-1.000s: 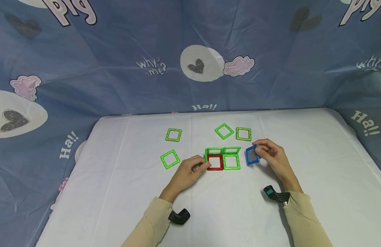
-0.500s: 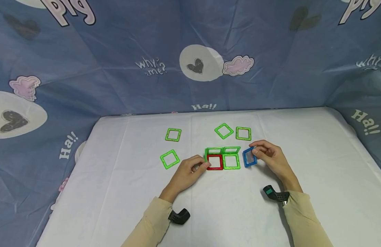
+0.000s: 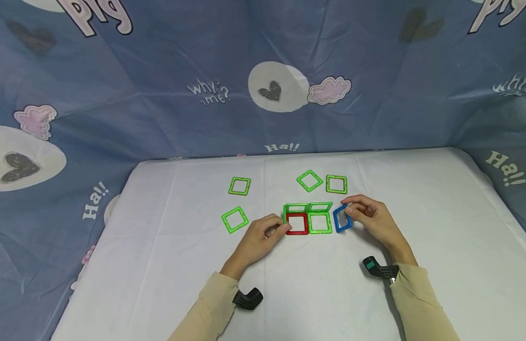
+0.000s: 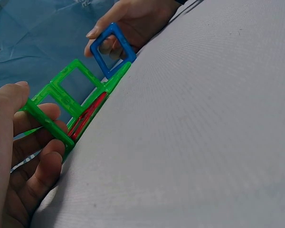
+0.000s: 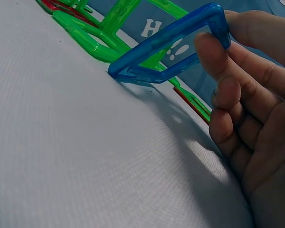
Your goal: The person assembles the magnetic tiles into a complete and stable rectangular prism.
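My left hand (image 3: 258, 239) pinches a green square magnetic tile (image 4: 47, 122) standing upright at the left end of a small structure. Beside it a red square tile (image 3: 298, 233) and a green square tile (image 3: 320, 232) lie flat, edge to edge. Two more green tiles rise along their back edges; the right one (image 4: 65, 72) shows clearly in the left wrist view. My right hand (image 3: 371, 215) pinches a blue square tile (image 5: 162, 38) by its upper part. It is tilted, just right of the flat green tile, its lower edge at or near the cloth.
Behind the structure lie two loose green tiles, one turned like a diamond (image 3: 303, 185) and one square-on (image 3: 336, 192). Two more, a far one (image 3: 239, 193) and a nearer one (image 3: 226, 225), lie to the left. A white cloth (image 3: 314, 293) covers the table; a blue printed curtain (image 3: 160, 118) hangs behind.
The right hand has brought the blue tile slightly left, closer to the flat green tile, and turned it more on edge. The left hand and the structure look unchanged.
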`<state>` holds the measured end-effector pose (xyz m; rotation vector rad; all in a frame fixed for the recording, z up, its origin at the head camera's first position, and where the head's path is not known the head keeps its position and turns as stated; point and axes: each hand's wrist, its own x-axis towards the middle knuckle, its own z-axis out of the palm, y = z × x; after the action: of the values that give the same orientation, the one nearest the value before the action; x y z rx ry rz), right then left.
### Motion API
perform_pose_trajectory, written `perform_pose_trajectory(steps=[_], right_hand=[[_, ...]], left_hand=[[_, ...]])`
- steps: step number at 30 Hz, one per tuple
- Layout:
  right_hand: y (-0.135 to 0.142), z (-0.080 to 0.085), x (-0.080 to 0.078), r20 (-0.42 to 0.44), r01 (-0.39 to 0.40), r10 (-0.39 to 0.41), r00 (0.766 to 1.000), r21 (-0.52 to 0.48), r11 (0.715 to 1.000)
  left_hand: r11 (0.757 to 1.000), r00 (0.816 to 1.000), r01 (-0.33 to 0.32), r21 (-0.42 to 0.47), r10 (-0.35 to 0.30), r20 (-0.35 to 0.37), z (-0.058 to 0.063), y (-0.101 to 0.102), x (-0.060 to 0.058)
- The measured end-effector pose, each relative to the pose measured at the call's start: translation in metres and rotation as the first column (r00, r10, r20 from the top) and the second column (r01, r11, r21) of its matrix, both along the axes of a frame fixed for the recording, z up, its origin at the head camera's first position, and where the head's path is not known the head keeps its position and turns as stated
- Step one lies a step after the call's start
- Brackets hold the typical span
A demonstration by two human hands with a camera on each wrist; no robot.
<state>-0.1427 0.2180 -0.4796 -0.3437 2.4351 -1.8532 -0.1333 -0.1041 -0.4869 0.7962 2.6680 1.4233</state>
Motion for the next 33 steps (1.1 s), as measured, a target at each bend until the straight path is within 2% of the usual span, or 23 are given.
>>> perform_pose_trajectory(steps=[13,21,33], right_hand=[[-0.012,0.026,0.009,-0.01,-0.015,0.016,1.0,0.06,0.998],[-0.013,0.025,0.009,0.002,-0.016,0.016,1.0,0.068,0.998],[-0.015,0.027,0.009,-0.012,-0.012,0.013,1.0,0.076,0.997]], left_hand=[[1.0,1.0,-0.004,-0.002,0.004,0.005,0.0,0.0,0.0],[1.0,1.0,-0.008,-0.008,0.008,0.015,0.001,0.0,0.0],[1.0,1.0,0.003,0.001,-0.003,-0.011,0.001,0.0,0.0]])
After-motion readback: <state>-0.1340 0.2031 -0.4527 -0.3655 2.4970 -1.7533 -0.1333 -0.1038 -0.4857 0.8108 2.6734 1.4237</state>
